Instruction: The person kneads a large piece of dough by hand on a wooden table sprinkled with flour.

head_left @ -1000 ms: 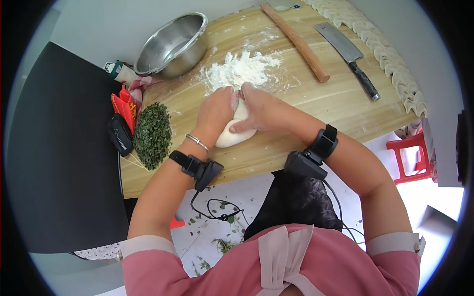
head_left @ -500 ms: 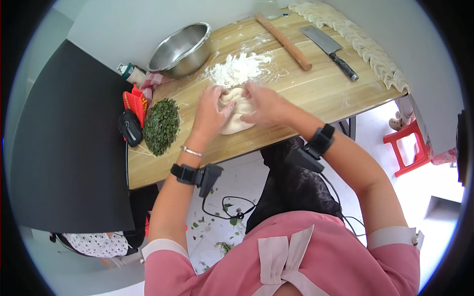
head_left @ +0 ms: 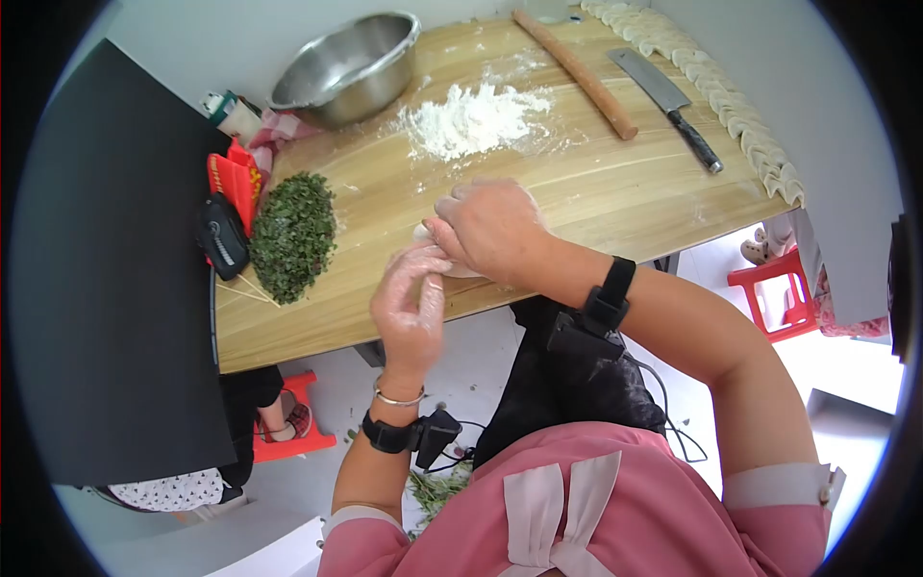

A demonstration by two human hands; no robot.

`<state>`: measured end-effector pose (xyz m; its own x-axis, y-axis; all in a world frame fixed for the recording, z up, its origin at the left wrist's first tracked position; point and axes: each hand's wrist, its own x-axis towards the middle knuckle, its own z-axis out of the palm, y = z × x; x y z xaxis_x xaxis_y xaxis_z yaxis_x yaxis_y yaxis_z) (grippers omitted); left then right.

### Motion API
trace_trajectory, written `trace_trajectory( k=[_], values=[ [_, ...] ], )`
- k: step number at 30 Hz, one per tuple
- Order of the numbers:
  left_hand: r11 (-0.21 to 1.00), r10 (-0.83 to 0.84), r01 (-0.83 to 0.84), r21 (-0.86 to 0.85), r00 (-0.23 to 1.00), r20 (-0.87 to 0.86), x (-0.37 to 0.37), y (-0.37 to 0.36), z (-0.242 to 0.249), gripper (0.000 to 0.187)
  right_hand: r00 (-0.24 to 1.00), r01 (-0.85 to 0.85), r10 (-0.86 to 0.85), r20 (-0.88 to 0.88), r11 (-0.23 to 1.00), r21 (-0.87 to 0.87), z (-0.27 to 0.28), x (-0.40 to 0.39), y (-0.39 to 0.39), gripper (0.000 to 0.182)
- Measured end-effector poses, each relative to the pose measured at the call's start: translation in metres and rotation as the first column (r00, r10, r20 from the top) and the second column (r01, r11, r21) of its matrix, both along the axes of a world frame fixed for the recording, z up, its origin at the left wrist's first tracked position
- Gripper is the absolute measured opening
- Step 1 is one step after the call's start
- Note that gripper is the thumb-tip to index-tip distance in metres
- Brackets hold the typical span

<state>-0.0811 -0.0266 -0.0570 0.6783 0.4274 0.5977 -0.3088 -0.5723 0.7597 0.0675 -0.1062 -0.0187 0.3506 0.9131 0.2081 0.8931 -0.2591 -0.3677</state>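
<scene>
Pale dough (head_left: 465, 272) lies near the table's front edge, mostly covered by my hands, so its shape is hard to make out. My right hand (head_left: 495, 226) is curled over it from above, knuckles up. From the near left, my left hand (head_left: 409, 300) grips the dough's side, its flour-dusted fingers bent and touching the right hand's fingers. A heap of white flour (head_left: 471, 120) is spread on the wooden board just beyond both hands.
A steel basin (head_left: 351, 72) stands at the back left, above a pile of chopped greens (head_left: 293, 236). A rolling pin (head_left: 577, 75) and a cleaver (head_left: 663, 96) lie at the back right. Rows of dumplings (head_left: 721, 91) line the right edge. Red stools (head_left: 777, 288) stand below.
Both hands have come nearer the table's front edge with the dough. The right hand now lies over it, and the left has dropped lower and turned. The view has shifted slightly.
</scene>
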Motion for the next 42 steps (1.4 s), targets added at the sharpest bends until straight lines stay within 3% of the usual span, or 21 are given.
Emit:
trace_trajectory(
  k=[2, 5, 7, 12, 14, 16, 20, 23, 24, 25, 27, 29, 31, 33, 35, 37, 38, 39, 40, 41, 42],
  values=[
    [0.995, 0.062, -0.063, -0.074, 0.998, -0.020, 0.008, 0.001, 0.003, 0.017, 0.988, 0.034, -0.062, 0.139, 0.980, 0.198, -0.006, -0.001, 0.001, 0.030],
    [0.972, 0.115, -0.120, -0.202, 0.993, -0.036, 0.023, 0.009, 0.006, 0.022, 0.987, 0.069, -0.098, 0.124, 0.972, 0.224, -0.016, 0.016, 0.023, 0.025],
    [0.950, 0.308, -0.300, 0.082, 0.943, -0.125, 0.032, 0.018, 0.016, 0.019, 0.981, 0.096, -0.127, 0.149, 0.975, 0.198, -0.019, 0.029, 0.038, 0.036],
    [0.955, 0.294, -0.288, 0.069, 0.894, -0.337, 0.039, 0.043, 0.029, 0.033, 0.968, 0.235, -0.229, 0.100, 0.971, -0.053, -0.011, 0.052, 0.068, 0.038],
    [0.940, 0.327, -0.234, 0.249, 0.830, -0.452, 0.042, 0.051, 0.020, 0.043, 0.968, 0.203, -0.186, 0.169, 0.975, -0.092, -0.003, 0.055, 0.067, 0.037],
    [0.948, 0.310, -0.229, 0.220, 0.811, -0.496, 0.046, 0.048, 0.017, 0.050, 0.958, 0.213, -0.197, 0.208, 0.975, -0.057, -0.011, 0.061, 0.071, 0.038],
    [0.956, 0.240, -0.294, -0.006, 0.790, -0.564, 0.050, 0.045, 0.023, 0.076, 0.937, 0.344, -0.344, 0.051, 0.939, 0.013, -0.019, 0.063, 0.078, 0.047],
    [0.959, 0.176, -0.268, -0.087, 0.812, -0.557, 0.053, 0.046, 0.006, 0.077, 0.916, 0.392, -0.383, 0.116, 0.918, -0.066, -0.021, 0.061, 0.076, 0.042],
    [0.950, 0.221, -0.303, -0.069, 0.815, -0.535, 0.056, 0.043, -0.001, 0.077, 0.931, 0.329, -0.311, 0.193, 0.942, -0.068, -0.019, 0.059, 0.070, 0.041],
    [0.943, 0.265, -0.327, -0.067, 0.855, -0.446, 0.061, 0.040, -0.010, 0.067, 0.934, 0.266, -0.238, 0.267, 0.961, -0.074, -0.017, 0.055, 0.063, 0.041],
    [0.930, 0.327, -0.363, -0.050, 0.883, -0.335, 0.057, 0.045, 0.000, 0.058, 0.948, 0.250, -0.231, 0.218, 0.966, -0.066, -0.013, 0.047, 0.052, 0.039],
    [0.964, 0.240, -0.265, -0.022, 0.902, -0.358, 0.058, 0.041, 0.008, 0.055, 0.951, 0.280, -0.260, 0.170, 0.954, -0.108, -0.020, 0.056, 0.038, 0.037],
    [0.986, 0.112, -0.147, -0.081, 0.934, -0.338, 0.062, 0.044, 0.013, 0.053, 0.973, 0.019, 0.027, 0.230, 0.981, -0.195, -0.021, 0.074, 0.022, 0.036],
    [0.985, -0.129, 0.070, -0.155, 0.903, -0.410, 0.065, 0.045, 0.017, 0.053, 0.964, -0.013, 0.082, 0.254, 0.964, -0.264, 0.000, 0.072, -0.004, 0.034],
    [0.988, -0.156, 0.131, -0.087, 0.876, -0.457, 0.065, 0.047, 0.021, 0.053, 0.930, 0.031, 0.021, 0.366, 0.990, -0.136, 0.006, 0.065, -0.013, 0.038],
    [0.976, -0.196, 0.121, -0.183, 0.856, -0.478, 0.061, 0.042, 0.031, 0.051, 0.988, 0.119, -0.127, 0.090, 0.989, 0.085, 0.016, 0.050, -0.005, 0.041],
    [0.968, -0.227, 0.145, -0.203, 0.848, -0.478, 0.058, 0.044, 0.030, 0.051, 0.994, 0.014, -0.025, 0.109, 0.995, 0.096, 0.009, 0.050, -0.002, 0.044],
    [0.913, -0.324, 0.156, -0.377, 0.839, -0.438, 0.056, 0.049, 0.030, 0.050, 0.988, -0.099, 0.085, 0.130, 0.989, 0.107, 0.003, 0.050, 0.001, 0.047],
    [0.831, -0.404, 0.157, -0.533, 0.830, -0.385, 0.057, 0.051, 0.033, 0.049, 0.989, -0.088, 0.075, 0.128, 0.992, 0.095, -0.001, 0.046, 0.003, 0.047],
    [0.824, -0.413, 0.161, -0.543, 0.826, -0.383, 0.056, 0.053, 0.033, 0.049, 0.978, -0.106, 0.092, 0.185, 0.992, 0.068, -0.008, 0.039, 0.004, 0.047],
    [0.776, -0.359, 0.043, -0.629, 0.851, -0.384, 0.053, 0.051, 0.035, 0.047, 0.964, -0.127, 0.114, 0.239, 0.991, 0.040, -0.014, 0.034, 0.007, 0.047]
  ],
)
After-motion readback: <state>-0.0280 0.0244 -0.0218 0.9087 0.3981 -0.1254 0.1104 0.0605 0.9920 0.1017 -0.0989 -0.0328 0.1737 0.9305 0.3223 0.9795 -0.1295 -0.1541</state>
